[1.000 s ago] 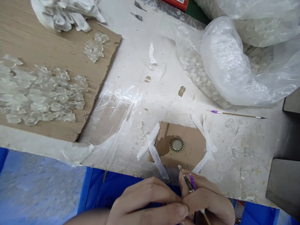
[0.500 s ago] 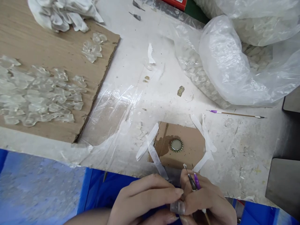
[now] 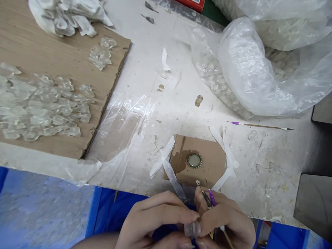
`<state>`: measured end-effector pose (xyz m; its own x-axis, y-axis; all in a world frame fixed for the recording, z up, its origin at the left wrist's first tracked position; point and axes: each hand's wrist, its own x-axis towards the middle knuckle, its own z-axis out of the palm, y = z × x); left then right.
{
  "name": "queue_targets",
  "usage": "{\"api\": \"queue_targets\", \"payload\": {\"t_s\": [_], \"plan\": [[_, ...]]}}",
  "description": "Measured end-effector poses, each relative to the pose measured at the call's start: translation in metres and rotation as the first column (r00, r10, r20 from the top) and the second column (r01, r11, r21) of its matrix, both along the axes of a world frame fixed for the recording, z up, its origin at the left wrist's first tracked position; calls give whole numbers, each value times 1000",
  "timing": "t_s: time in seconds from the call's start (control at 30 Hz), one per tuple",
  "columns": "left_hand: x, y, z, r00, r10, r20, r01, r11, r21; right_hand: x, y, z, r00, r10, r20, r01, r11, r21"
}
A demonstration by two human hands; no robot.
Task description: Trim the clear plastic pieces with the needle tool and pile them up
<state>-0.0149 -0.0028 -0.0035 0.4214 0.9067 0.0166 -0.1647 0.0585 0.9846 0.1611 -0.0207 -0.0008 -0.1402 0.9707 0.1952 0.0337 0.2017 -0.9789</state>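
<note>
At the bottom of the head view, my left hand [image 3: 158, 219] pinches a small clear plastic piece [image 3: 192, 229] between its fingertips. The fingers of my right hand [image 3: 228, 218] close on that piece from the other side. Two thin needle-tipped sticks are tucked in the right hand: a black-hubbed needle stick [image 3: 206, 200] with a whitish bit on its tip, and a purple-hubbed needle stick [image 3: 212, 197]. A wooden shaft runs down below the palm. Just beyond the hands, a bottle cap [image 3: 194, 160] with a greyish filling rests on a taped cardboard square [image 3: 211, 157].
Many clear pieces [image 3: 44, 107] lie on a large cardboard sheet [image 3: 103, 83] with a white glove [image 3: 70, 15]. A plastic bag of pieces [image 3: 241, 69] stands at right. Another double-ended needle stick [image 3: 261, 125] lies before it. Blue bins [image 3: 103, 211] sit below the table edge.
Both hands have shifted slightly left together with the clear piece and the needle sticks. The clear piece appears turned a little. The grip is the same.
</note>
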Motion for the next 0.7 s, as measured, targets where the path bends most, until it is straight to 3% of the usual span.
{"api": "queue_targets", "payload": {"t_s": [0.4,0.7], "plan": [[-1,-2,-1,999,-30,32,31,999,-12,3,3,5,996,75,-43,-77,996,-52],[-7,-1,-1,996,-81,28,80,996,33,-1,0,-1,1000,7,-3,-7,1000,-26]]}}
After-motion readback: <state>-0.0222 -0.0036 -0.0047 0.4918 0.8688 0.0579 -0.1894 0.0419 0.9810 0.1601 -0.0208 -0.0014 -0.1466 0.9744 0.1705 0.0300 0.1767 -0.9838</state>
